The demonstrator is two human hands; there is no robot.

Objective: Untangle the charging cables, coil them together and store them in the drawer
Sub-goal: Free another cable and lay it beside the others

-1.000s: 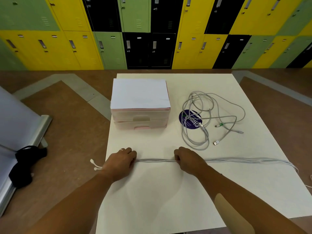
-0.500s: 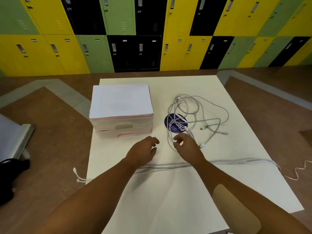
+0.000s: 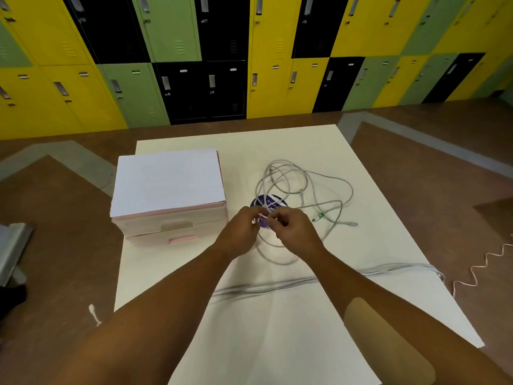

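A tangle of grey charging cables [image 3: 305, 190] lies on the white table [image 3: 277, 329], over a round purple sticker [image 3: 256, 204]. My left hand [image 3: 241, 226] and my right hand [image 3: 294, 229] meet at the tangle's near edge, and both pinch one cable end between their fingertips. A straightened bundle of grey cables [image 3: 361, 273] stretches across the table under my forearms, its right end hanging over the edge. A pink drawer unit [image 3: 169, 218] with a white top stands at the left, both drawers closed.
A loose cable [image 3: 480, 268] snakes over the brown floor to the right of the table. White plugs [image 3: 93, 312] dangle off the table's left edge. Coloured lockers [image 3: 249, 65] line the far wall. A grey panel stands at far left.
Both hands let go of the straightened bundle, moved forward to the tangle and took hold of a cable end there. The camera has tilted and moved closer.
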